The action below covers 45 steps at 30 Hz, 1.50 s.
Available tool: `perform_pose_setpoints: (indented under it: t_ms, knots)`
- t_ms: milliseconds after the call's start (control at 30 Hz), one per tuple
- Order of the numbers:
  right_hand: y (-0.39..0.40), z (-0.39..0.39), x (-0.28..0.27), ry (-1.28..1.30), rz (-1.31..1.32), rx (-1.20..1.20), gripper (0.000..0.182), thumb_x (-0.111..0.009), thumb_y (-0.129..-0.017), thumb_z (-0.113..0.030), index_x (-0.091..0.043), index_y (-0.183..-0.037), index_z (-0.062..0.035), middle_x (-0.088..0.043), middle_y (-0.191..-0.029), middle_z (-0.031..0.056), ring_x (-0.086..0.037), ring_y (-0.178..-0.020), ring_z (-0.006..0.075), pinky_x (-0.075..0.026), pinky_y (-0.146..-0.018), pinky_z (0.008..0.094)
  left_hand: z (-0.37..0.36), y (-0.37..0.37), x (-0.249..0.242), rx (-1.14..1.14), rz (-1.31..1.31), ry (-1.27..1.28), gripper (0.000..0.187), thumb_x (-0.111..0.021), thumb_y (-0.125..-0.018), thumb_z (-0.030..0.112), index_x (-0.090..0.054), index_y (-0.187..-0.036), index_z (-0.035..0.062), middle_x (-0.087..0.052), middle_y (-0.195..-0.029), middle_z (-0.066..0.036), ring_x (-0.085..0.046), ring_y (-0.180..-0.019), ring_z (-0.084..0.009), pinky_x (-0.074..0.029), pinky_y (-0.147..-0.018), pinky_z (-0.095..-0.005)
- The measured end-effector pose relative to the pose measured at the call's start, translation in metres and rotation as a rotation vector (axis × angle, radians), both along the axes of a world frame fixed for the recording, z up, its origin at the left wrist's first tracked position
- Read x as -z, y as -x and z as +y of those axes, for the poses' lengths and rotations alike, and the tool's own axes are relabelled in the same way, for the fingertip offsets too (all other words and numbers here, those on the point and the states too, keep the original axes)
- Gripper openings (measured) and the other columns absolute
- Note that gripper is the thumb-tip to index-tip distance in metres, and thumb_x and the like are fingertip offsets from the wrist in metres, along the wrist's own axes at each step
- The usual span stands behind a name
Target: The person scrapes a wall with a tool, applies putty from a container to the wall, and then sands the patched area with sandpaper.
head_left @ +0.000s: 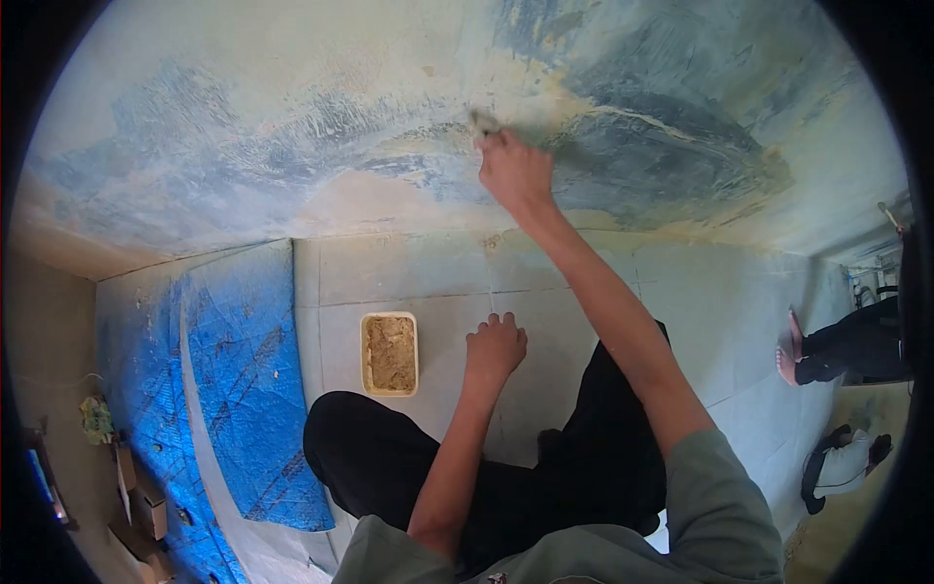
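Note:
My right hand (518, 175) is raised against the wall (389, 58), its fingers closed round a small putty knife (482, 122). The tool is somewhat blurred, and its pale blade meets the painted surface. Around it the wall carries grey-blue and yellowish smears with rough streaks. My left hand (496, 346) hovers low over the floor in front of my lap, fingers curled in and nothing visible in them. To its left, apart from it, stands a cream rectangular tub (416, 355) holding brown paste (392, 352).
A blue tarpaulin sheet (243, 380) covers the floor at left. Cardboard boxes (146, 501) lie beyond it. Pale tiles (428, 282) run along the wall's foot. At right are one person's bare feet (788, 355) and dark trousers, and another person (842, 467) in a white top.

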State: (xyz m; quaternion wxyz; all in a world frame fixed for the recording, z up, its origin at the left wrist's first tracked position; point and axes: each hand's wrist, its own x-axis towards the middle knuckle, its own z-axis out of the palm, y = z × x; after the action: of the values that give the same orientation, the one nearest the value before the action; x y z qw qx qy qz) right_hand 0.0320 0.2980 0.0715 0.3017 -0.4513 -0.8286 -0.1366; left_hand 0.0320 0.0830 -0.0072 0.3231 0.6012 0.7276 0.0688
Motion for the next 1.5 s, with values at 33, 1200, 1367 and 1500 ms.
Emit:
perform_pose_setpoints:
  t_ms: [33,1200,1367,1500]
  knots:
    - [-0.001,-0.001,-0.019,-0.091,0.137,-0.058,0.018,-0.059,-0.089,-0.022,-0.065,-0.077,-0.0095,-0.061,-0.080,0.0069,-0.064,-0.057,0.0301,-0.050,-0.046,0.0408,0.001,-0.003,-0.001,0.009,-0.027,-0.013,0.035,-0.048,-0.093,0.032,-0.053,-0.111,0.0028,-0.059,-0.105,-0.022,-0.061,-0.095,-0.0402,-0.050,-0.081,-0.0512]
    - [0.000,-0.003,-0.023,-0.015,0.075,0.018,0.021,-0.055,-0.092,-0.028,-0.061,-0.085,-0.0093,-0.061,-0.080,0.0100,-0.064,-0.061,0.0319,-0.051,-0.051,0.0426,0.003,-0.010,-0.002,0.002,-0.002,-0.052,0.034,-0.050,-0.092,0.032,-0.053,-0.109,0.0029,-0.059,-0.104,-0.022,-0.061,-0.095,-0.0393,-0.050,-0.080,-0.0510]
    - [-0.020,0.019,-0.076,-0.284,0.269,0.116,0.015,-0.055,-0.091,-0.025,-0.061,-0.087,-0.0121,-0.061,-0.082,0.0089,-0.063,-0.062,0.0314,-0.051,-0.052,0.0432,0.001,-0.014,0.001,0.009,-0.135,-0.065,0.033,-0.050,-0.091,0.032,-0.054,-0.108,0.0030,-0.060,-0.102,-0.021,-0.062,-0.094,-0.0397,-0.050,-0.079,-0.0516]
    - [-0.014,0.009,-0.062,-0.189,0.124,0.063,0.008,-0.060,-0.085,-0.018,-0.065,-0.090,-0.0146,-0.058,-0.078,0.0080,-0.063,-0.060,0.0263,-0.050,-0.048,0.0378,0.001,-0.009,0.004,0.018,-0.038,-0.038,0.034,-0.050,-0.092,0.032,-0.053,-0.109,0.0032,-0.060,-0.102,-0.022,-0.061,-0.094,-0.0400,-0.050,-0.080,-0.0522]
